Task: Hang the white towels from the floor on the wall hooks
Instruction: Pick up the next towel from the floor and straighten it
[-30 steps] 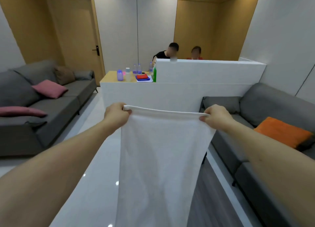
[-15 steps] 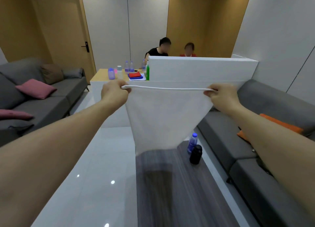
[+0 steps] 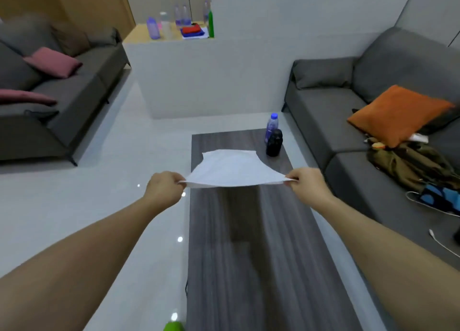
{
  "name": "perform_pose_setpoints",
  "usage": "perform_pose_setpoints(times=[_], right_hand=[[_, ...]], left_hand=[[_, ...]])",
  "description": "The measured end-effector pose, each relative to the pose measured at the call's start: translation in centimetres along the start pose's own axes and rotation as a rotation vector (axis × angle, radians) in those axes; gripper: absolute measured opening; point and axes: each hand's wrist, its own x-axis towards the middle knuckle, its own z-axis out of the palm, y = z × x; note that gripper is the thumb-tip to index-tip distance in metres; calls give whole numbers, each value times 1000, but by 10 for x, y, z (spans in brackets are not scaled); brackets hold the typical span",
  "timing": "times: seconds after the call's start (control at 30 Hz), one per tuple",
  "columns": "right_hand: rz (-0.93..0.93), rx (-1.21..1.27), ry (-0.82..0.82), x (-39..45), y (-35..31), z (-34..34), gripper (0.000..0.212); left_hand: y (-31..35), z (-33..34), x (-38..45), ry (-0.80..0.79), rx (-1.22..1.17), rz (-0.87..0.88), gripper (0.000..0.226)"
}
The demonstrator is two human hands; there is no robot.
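A white towel (image 3: 234,169) is stretched between my two hands, held nearly flat in the air above the dark wooden coffee table (image 3: 254,256). My left hand (image 3: 164,187) pinches the towel's near left corner. My right hand (image 3: 305,182) pinches the near right corner. The towel's far edge floats out toward the bottles. No wall hooks are in view.
A clear bottle with a blue cap (image 3: 271,125) and a black bottle (image 3: 274,142) stand at the table's far end. Grey sofas flank the table, left (image 3: 62,102) and right (image 3: 348,111), the right one with an orange cushion (image 3: 398,114) and clothes. A white partition (image 3: 224,77) stands ahead.
Both hands have swung down from chest height to just above the table. The towel, hanging straight down before, has billowed forward and now lies almost level. The view has tipped downward.
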Motion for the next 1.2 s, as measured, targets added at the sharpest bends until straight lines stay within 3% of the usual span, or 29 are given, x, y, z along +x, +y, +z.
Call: perform_pose_setpoints(times=[0.33, 0.53, 0.67, 0.9, 1.2], right_hand=[[255, -73, -316, -199, 107, 116, 14], [329, -86, -423, -312, 114, 152, 14], [364, -85, -397, -351, 111, 156, 13], [300, -40, -253, -314, 106, 142, 9], [284, -34, -211, -148, 128, 122, 7]], left_hand=[[-90, 146, -175, -388, 35, -83, 21], [-135, 170, -274, -556, 73, -59, 18], [-148, 164, -303, -585, 64, -49, 19], [-130, 140, -261, -395, 7, 0, 15], [-61, 151, -100, -277, 62, -13, 23]])
